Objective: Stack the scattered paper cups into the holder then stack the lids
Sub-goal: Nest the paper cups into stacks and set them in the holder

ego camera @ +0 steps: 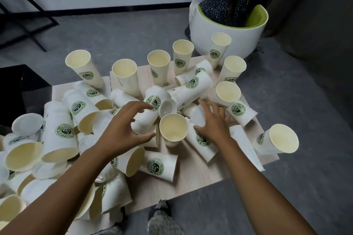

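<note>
Several white paper cups with green logos lie scattered and stand upright on a light wooden table (193, 173). One upright cup (173, 129) stands in the middle between my hands. My left hand (124, 129) hovers just left of it with spread, bent fingers and holds nothing. My right hand (214, 120) hovers just right of it, fingers spread over lying cups, holding nothing. A white lid (27, 124) sits on the pile at the left, and another lid (168, 108) leans behind the middle cup. No holder is in view.
A row of upright cups (126, 78) stands along the table's far edge. A person sits in a white and green tub chair (225, 30) behind the table. A black box (21, 86) is at the left. My shoe (162, 215) shows below the table edge.
</note>
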A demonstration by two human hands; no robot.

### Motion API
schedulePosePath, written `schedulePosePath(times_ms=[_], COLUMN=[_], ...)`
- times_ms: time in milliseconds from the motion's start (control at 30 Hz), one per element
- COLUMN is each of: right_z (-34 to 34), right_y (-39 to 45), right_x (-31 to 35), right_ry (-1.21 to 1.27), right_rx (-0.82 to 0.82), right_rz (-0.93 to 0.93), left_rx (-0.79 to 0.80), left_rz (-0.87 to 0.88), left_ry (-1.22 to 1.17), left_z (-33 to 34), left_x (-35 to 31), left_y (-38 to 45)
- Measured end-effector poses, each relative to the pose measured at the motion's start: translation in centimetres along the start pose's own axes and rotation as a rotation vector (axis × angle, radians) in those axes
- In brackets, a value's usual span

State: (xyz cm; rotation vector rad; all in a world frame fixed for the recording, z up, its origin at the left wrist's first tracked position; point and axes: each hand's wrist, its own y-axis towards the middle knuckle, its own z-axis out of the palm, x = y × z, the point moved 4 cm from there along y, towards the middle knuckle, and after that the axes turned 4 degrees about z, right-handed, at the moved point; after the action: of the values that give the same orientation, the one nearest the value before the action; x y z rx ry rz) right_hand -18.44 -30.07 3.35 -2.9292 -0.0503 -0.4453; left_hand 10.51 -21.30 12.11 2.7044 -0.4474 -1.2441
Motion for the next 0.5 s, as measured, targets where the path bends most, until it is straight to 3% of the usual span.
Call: schedulePosePath(times_ms=[200,500], right_z=[0.0,-2.3], right_y=[-0.1,-2.1], right_x=[0.1,1.2], right_ry=[-0.022,0.434], right_rx=[-0.017,-0.129], right_rz=[-0.003,-0.170], left_rx=[-0.017,-0.079], left_rz=[-0.023,-0.052], left_ry=[-0.018,0.020], left_z=[-0.2,-2.8], left_x=[0.2,-0.3], left_y=[-0.6,-3.5])
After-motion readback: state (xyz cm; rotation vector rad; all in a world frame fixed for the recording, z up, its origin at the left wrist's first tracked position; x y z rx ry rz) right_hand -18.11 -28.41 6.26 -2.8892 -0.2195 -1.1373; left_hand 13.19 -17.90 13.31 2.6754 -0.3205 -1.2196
